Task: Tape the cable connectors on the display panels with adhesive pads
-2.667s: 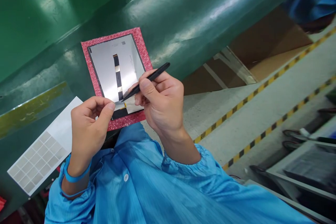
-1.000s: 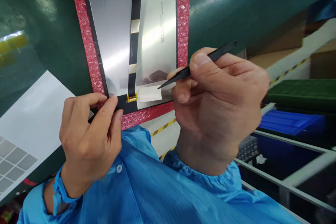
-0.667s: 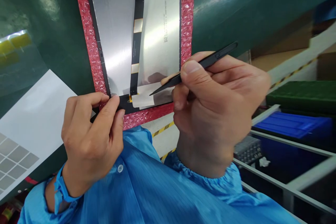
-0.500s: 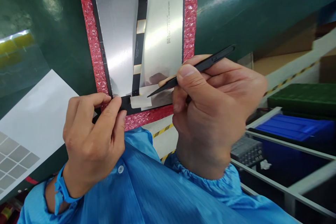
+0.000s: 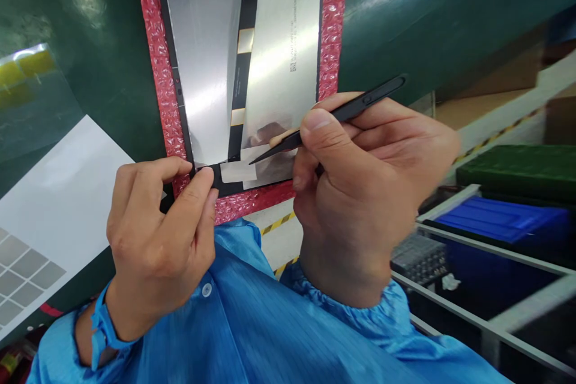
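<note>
Right grip: the right hand (image 5: 360, 180) pinches black tweezers (image 5: 324, 123) between thumb and fingers, tips closed on the edge of a small white sticker (image 5: 238, 171).
Left grip: the left hand (image 5: 157, 234) has thumb and forefinger pressed together on the near-left corner of the silver panel (image 5: 202, 54) — what lies between them is hidden.
Sticker: it lies flat at the panel's near edge, just over the foot of the black flex cable (image 5: 243, 72).
Panel: back side up, resting on a red bubble-wrap mat (image 5: 155, 54).
Mat: it lies on the green bench (image 5: 405, 6).
Left of it: a white sheet of grey squares (image 5: 36, 234) — beyond that, a clear film with yellow tabs (image 5: 22, 72).
Right: a blue bin (image 5: 504, 222) on a lower shelf.
</note>
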A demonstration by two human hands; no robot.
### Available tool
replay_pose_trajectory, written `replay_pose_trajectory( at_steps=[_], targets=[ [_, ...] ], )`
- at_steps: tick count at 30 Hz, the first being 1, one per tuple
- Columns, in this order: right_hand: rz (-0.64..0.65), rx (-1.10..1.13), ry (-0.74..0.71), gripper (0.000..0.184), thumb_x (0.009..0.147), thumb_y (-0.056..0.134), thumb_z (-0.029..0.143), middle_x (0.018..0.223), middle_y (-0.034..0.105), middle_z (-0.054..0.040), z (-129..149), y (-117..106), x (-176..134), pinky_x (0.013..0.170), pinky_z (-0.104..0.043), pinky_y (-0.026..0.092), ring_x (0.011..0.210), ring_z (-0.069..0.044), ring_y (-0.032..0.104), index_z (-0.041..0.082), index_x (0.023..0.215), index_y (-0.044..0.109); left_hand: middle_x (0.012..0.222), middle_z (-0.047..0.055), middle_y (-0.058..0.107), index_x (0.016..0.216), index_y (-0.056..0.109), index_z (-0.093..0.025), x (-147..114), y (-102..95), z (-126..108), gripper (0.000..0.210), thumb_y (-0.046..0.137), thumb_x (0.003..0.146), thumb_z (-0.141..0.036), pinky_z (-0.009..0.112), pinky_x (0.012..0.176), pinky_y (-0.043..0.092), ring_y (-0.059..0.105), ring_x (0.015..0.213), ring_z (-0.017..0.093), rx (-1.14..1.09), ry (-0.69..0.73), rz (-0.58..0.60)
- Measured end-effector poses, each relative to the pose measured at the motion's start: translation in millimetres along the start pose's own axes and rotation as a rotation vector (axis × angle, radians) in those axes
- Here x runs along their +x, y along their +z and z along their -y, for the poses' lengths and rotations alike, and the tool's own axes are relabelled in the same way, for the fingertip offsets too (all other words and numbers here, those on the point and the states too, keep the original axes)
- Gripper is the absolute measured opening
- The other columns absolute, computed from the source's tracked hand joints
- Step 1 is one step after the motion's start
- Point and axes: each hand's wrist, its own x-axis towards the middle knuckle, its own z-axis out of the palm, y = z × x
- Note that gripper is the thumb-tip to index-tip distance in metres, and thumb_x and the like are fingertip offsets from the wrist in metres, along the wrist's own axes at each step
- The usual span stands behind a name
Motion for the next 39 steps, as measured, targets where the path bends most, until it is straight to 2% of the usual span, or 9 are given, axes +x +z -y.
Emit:
replay_pose_trajectory(
  at_steps=[5,11,18,26,31,39],
  targets=[
    [0.004,-0.001,0.002,0.011,0.093,0.081,0.023,0.058,0.056,0.0074,-0.6,0.2,-1.7,0.033,-0.022,0.029,0.038,-0.006,0.042,0.022,0.084,0.074,0.112,0.014,0.076,0.114,0.079,-0.019,0.4,-0.8,1.2,0.021,0.078,0.094,-0.013,0.047,0.076,0.06,0.07,0.098,0.031,0.004,0.001,0.003],
    [0.003,0.018,-0.014,0.011,0.093,0.081,0.021,0.059,0.057,0.0073,-0.5,1.0,-2.1,0.033,-0.021,0.029,0.039,-0.005,0.045,0.021,0.084,0.074,0.111,0.018,0.076,0.113,0.08,-0.015,0.3,-1.5,0.3,0.022,0.08,0.091,-0.01,0.048,0.076,0.058,0.069,0.099,0.032,-0.009,-0.003,0.003],
    [0.018,-0.032,0.003,0.013,0.095,0.08,0.023,0.061,0.055,0.0063,-0.8,-0.8,-2.4,0.034,-0.023,0.03,0.04,-0.007,0.044,0.023,0.085,0.073,0.113,0.016,0.075,0.114,0.08,-0.019,0.7,0.3,-0.8,0.024,0.079,0.092,-0.01,0.048,0.077,0.058,0.069,0.103,0.032,-0.007,-0.007,0.011],
    [0.01,-0.062,-0.01,0.012,0.095,0.079,0.024,0.062,0.06,0.0053,0.1,-0.4,-3.5,0.035,-0.025,0.029,0.041,-0.009,0.044,0.024,0.084,0.074,0.112,0.016,0.074,0.112,0.081,-0.017,2.7,0.7,0.7,0.024,0.079,0.09,-0.008,0.045,0.079,0.057,0.067,0.102,0.03,-0.025,0.035,-0.017],
    [0.007,-0.063,-0.008,0.013,0.095,0.08,0.026,0.063,0.061,0.005,-0.5,0.2,-3.4,0.035,-0.024,0.03,0.041,-0.009,0.044,0.024,0.085,0.073,0.115,0.014,0.073,0.117,0.081,-0.021,2.0,-0.3,0.6,0.03,0.077,0.09,-0.008,0.045,0.08,0.058,0.067,0.105,0.03,0.003,0.032,0.032],
    [0.02,-0.074,-0.013,0.013,0.096,0.079,0.024,0.064,0.057,0.0053,1.0,-0.2,-3.2,0.036,-0.024,0.032,0.042,-0.008,0.045,0.024,0.084,0.073,0.113,0.016,0.074,0.114,0.082,-0.019,3.4,0.9,1.1,0.027,0.078,0.091,-0.008,0.045,0.079,0.057,0.067,0.103,0.03,-0.002,0.048,0.009]
  ],
)
